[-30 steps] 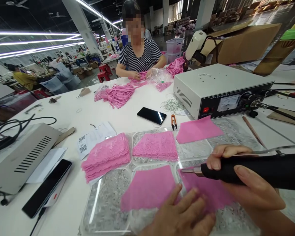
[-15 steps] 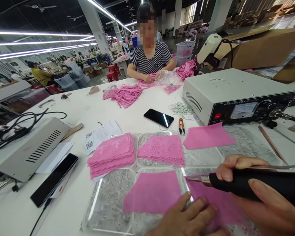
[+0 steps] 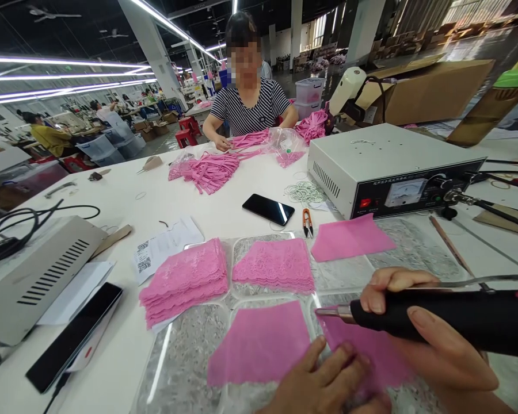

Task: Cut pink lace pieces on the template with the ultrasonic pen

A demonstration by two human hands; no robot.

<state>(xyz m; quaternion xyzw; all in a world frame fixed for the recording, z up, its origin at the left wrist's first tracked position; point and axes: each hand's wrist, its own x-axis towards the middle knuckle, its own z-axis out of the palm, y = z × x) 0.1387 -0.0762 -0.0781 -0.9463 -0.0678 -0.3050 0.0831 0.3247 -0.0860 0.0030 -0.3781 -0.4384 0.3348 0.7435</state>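
Observation:
My right hand (image 3: pixel 431 339) is wrapped round a black hand-held tool (image 3: pixel 449 321) whose metal tip (image 3: pixel 330 312) hovers over a pink fabric piece (image 3: pixel 371 351). My left hand (image 3: pixel 323 382) lies flat with fingers spread on the near edge of that piece, beside another plain pink piece (image 3: pixel 259 344). Both pieces rest on a clear textured plate (image 3: pixel 185 356). Two stacks of pink lace (image 3: pixel 185 280) (image 3: pixel 276 264) lie just beyond, and a third plain pink piece (image 3: pixel 349 237) farther right.
A white control box (image 3: pixel 388 167) with a meter stands at right, a grey box (image 3: pixel 38 276) at left. Two phones (image 3: pixel 267 208) (image 3: pixel 73 336), orange snips (image 3: pixel 306 221), paper labels (image 3: pixel 166 244) lie about. A person in stripes (image 3: pixel 248 103) handles pink strips (image 3: pixel 211 167) across the table.
My hands and the tool hold nearly the same place over the pink piece; the view has shifted slightly. The person opposite has moved a hand along the pink strips.

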